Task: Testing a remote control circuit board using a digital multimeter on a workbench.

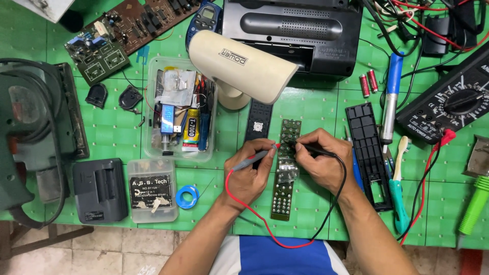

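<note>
My left hand (249,173) grips a red test probe (250,159), its tip touching a long narrow green circuit board (283,196) lying on the green table. My right hand (320,160) holds a black test probe (317,149) with its tip on the same board, close beside the red tip. Red and black leads loop down toward my body and off to the right. A black remote shell half (259,118) lies just left of the board, and another black shell half (369,153) lies to its right.
A cream desk lamp (239,63) stands behind the board. A multimeter (451,104) sits at far right, a soldering iron (391,97) beside it. A clear tray of small parts (178,109), a screwdriver box (152,189), a black radio (293,30) and circuit boards (117,35) crowd the left and back.
</note>
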